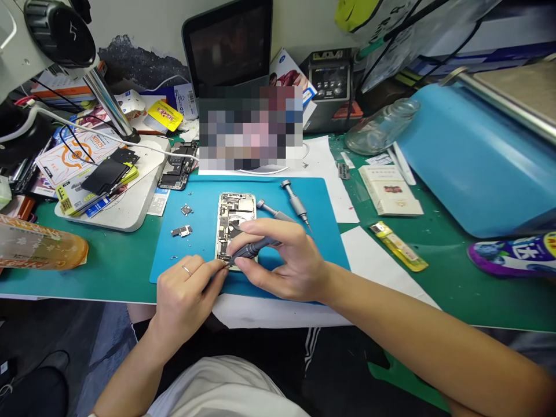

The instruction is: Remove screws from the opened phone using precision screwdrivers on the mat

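An opened smartphone lies on a blue mat, its inner boards showing. My right hand grips a dark grey screwdriver between thumb and fingers, tilted so its tip points down-left at the phone's lower end. Beside that tip, my left hand, with a ring on one finger, pinches thumb and fingertips together at the phone's bottom edge; what lies between them is hidden. Two other screwdrivers rest on the mat: one upright-lying grey screwdriver and another grey screwdriver partly behind my right hand.
Left of the phone lie small metal parts and tiny screws. Further left are another opened phone, a microscope stand base and a drink cup. A glass jar, cigarette-like box and yellow packet sit right.
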`<move>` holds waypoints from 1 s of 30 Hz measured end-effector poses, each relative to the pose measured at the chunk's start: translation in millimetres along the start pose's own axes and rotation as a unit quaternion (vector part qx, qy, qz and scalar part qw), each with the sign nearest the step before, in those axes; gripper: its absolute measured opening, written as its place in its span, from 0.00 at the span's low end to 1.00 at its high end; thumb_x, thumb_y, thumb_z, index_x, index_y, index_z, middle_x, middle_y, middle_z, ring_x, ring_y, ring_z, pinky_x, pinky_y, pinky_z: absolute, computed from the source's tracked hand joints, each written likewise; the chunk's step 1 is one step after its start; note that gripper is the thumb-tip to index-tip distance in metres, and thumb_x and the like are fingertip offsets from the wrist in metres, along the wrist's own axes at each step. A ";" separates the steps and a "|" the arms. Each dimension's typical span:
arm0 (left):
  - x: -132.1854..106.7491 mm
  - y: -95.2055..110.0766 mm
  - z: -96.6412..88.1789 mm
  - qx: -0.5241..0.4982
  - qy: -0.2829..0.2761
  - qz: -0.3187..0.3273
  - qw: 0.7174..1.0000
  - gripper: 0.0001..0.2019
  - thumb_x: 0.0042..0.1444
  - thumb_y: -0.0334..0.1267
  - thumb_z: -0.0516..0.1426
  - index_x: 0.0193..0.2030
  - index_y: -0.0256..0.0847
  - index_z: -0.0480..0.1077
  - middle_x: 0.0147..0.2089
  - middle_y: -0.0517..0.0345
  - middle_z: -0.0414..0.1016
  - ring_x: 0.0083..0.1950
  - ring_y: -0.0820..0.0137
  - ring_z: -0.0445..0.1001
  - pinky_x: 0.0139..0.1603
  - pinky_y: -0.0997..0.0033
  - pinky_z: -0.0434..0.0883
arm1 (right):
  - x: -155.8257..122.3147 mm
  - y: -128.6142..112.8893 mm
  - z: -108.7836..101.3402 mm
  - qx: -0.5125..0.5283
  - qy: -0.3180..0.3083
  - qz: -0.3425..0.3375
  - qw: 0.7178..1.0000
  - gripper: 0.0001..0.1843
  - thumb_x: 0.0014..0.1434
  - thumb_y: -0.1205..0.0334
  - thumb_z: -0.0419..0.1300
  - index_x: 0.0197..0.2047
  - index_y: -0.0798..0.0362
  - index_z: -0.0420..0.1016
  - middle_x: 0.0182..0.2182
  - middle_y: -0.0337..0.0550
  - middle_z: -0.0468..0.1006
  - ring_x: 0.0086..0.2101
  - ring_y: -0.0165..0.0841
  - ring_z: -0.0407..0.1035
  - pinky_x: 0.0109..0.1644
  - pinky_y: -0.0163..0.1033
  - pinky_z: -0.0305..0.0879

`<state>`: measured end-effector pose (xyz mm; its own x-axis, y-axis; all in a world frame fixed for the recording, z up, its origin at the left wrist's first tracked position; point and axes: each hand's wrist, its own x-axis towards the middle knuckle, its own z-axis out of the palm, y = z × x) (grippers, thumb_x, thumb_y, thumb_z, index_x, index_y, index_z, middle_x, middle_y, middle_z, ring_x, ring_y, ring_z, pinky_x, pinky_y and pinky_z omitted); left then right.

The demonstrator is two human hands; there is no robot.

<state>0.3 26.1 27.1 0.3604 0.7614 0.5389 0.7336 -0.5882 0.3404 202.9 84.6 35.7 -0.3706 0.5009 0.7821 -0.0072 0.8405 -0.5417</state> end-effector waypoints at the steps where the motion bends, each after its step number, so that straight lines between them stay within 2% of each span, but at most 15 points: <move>1: -0.1 0.0 -0.1 0.000 -0.001 -0.002 1.000 0.02 0.67 0.30 0.61 0.44 0.40 0.75 0.27 0.65 0.66 0.27 0.75 0.65 0.31 0.71 0.62 | 0.1 0.0 0.1 -0.002 0.000 -0.001 1.000 0.29 0.65 0.75 0.60 0.67 0.53 0.59 0.36 0.41 0.81 0.34 0.30 0.78 0.40 0.34 0.81; 14: -0.2 -0.3 -0.6 0.002 0.004 0.000 1.000 0.02 0.66 0.30 0.62 0.44 0.40 0.75 0.27 0.65 0.67 0.27 0.75 0.66 0.30 0.71 0.61 | 0.0 -0.4 0.3 0.000 0.000 0.009 1.000 0.27 0.67 0.74 0.59 0.66 0.52 0.59 0.36 0.40 0.81 0.34 0.28 0.78 0.39 0.34 0.80; 23: 0.7 0.5 -0.7 0.003 0.001 -0.008 1.000 0.04 0.68 0.34 0.60 0.46 0.39 0.76 0.27 0.63 0.71 0.27 0.74 0.70 0.31 0.71 0.64 | 0.2 -0.4 -1.5 -0.008 0.004 0.018 1.000 0.30 0.66 0.73 0.60 0.67 0.49 0.58 0.37 0.40 0.81 0.35 0.30 0.80 0.39 0.36 0.80; 30: 0.3 0.3 0.0 0.011 -0.005 -0.002 1.000 0.03 0.68 0.32 0.60 0.46 0.39 0.76 0.28 0.63 0.72 0.27 0.74 0.70 0.31 0.71 0.64 | 0.3 -0.1 -1.0 -0.009 0.003 0.018 1.000 0.29 0.65 0.73 0.61 0.66 0.51 0.59 0.37 0.40 0.81 0.34 0.30 0.80 0.40 0.36 0.80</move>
<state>0.6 26.1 27.4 0.3630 0.7666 0.5297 0.7471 -0.5792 0.3262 203.7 84.9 36.3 -0.3645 0.5313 0.7648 0.0232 0.8262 -0.5629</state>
